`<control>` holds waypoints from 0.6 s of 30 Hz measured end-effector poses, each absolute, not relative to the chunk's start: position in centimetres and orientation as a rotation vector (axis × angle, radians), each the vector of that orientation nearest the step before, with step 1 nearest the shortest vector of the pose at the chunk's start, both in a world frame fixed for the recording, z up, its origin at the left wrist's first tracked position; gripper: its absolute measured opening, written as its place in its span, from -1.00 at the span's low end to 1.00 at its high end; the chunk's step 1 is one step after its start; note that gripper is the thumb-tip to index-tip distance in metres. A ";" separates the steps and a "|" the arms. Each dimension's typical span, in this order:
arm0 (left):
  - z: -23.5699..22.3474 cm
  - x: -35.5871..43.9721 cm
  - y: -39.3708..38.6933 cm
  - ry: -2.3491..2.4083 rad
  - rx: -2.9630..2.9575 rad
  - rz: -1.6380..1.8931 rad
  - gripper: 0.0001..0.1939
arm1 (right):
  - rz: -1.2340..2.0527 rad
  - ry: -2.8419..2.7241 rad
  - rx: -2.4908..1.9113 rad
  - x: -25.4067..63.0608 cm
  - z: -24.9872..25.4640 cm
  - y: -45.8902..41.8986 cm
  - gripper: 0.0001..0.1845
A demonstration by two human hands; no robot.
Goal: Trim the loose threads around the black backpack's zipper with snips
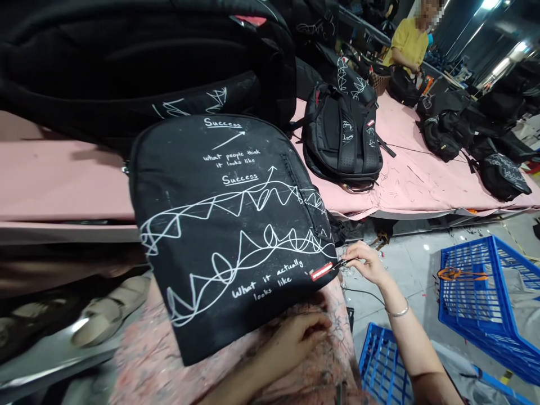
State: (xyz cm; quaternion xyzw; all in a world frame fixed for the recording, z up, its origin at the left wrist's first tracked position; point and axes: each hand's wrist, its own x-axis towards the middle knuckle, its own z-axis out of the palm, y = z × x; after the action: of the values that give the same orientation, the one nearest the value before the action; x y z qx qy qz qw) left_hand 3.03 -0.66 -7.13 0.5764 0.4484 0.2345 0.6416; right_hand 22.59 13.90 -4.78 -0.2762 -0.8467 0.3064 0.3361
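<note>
A black backpack [236, 214] with white printed lines and the word "Success" lies tilted in front of me, partly over my lap. Near its lower right corner is a small red and white label [322, 271]. My right hand [366, 263] pinches a small dark tool with a thin tip [340, 264] right beside that label; its exact kind is unclear. Under the backpack's bottom edge, my left hand [297, 337] has its fingers curled, close to the fabric. Whatever it may hold is hidden in shadow.
A pink-covered table [405, 169] carries another black backpack [343, 135] and several more bags. Blue plastic baskets [472, 287] stand on the floor at right. A large black bag [147, 62] looms behind. A person in yellow [409, 45] works farther off.
</note>
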 end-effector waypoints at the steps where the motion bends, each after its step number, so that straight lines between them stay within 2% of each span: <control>1: -7.2 3.1 -0.7 1.023 1.309 0.534 -0.78 | 0.801 -2.214 -0.716 22.6 -4.8 14.0 -0.80; 18: -7.2 3.0 -0.5 1.000 1.306 0.532 -0.80 | 0.830 -2.093 -0.724 22.7 -6.8 13.7 -0.86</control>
State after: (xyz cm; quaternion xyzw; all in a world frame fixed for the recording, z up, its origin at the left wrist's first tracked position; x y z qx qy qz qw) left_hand 3.04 -0.55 -7.19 0.5747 0.4402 0.2340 0.6490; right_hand 22.68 13.68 -6.76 -0.2833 -0.8192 0.3246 0.3786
